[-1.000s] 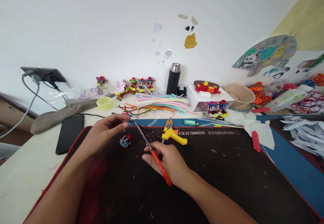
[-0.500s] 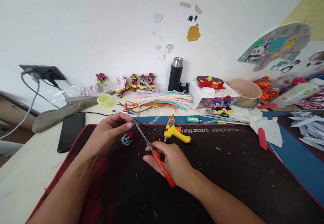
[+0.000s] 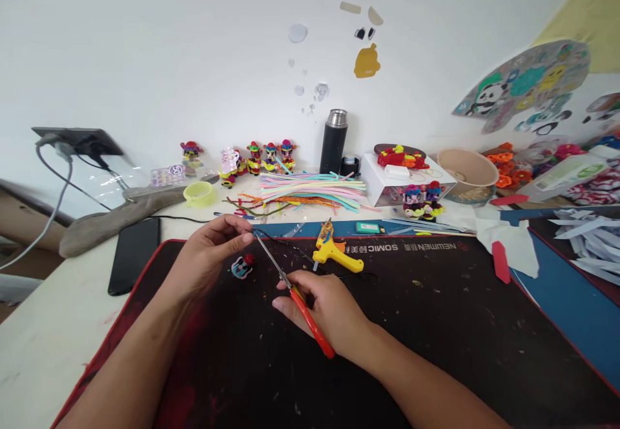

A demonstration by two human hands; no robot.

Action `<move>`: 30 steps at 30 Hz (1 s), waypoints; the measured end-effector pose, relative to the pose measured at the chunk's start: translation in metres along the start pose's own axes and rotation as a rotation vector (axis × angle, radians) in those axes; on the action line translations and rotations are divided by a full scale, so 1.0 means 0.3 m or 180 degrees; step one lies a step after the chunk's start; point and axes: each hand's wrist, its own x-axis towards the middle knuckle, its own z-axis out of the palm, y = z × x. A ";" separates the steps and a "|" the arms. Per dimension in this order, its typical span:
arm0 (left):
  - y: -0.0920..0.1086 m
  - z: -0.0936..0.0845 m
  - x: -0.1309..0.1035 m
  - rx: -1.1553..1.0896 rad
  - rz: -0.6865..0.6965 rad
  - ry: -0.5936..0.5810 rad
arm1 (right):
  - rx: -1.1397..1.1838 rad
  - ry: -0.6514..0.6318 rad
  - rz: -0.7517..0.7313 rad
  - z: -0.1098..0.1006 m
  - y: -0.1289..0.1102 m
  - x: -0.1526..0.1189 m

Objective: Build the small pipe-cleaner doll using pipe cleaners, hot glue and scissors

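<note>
Between thumb and forefinger, my left hand (image 3: 217,248) pinches one end of a thin black cord (image 3: 285,243), which trails off to the right across the mat. My right hand (image 3: 329,306) is closed around red-handled scissors (image 3: 310,322). Their blades reach up to the left, with the tips at the cord beside my left fingertips. Just below my left hand lies a small doll head (image 3: 241,266) in blue, white and red. A yellow glue gun (image 3: 336,251) rests on the mat beyond my right hand.
A dark mat (image 3: 436,351) covers the table. Behind it lie pastel pipe cleaners (image 3: 312,187), with a black thermos (image 3: 334,143) and small dolls (image 3: 271,156) by the wall. A phone (image 3: 134,256) lies left; paper strips (image 3: 591,241) are at the right.
The camera view has shifted very slightly. Both hands, the scissors and the cord stay in nearly the same positions.
</note>
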 end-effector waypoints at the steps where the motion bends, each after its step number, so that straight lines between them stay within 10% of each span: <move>1: -0.002 -0.002 0.000 -0.0010 0.0018 0.0013 | 0.0005 -0.0002 0.0003 0.000 0.000 0.000; 30: -0.003 0.007 -0.003 0.0109 0.0046 -0.0022 | -0.0163 0.0004 -0.0034 0.001 0.002 -0.002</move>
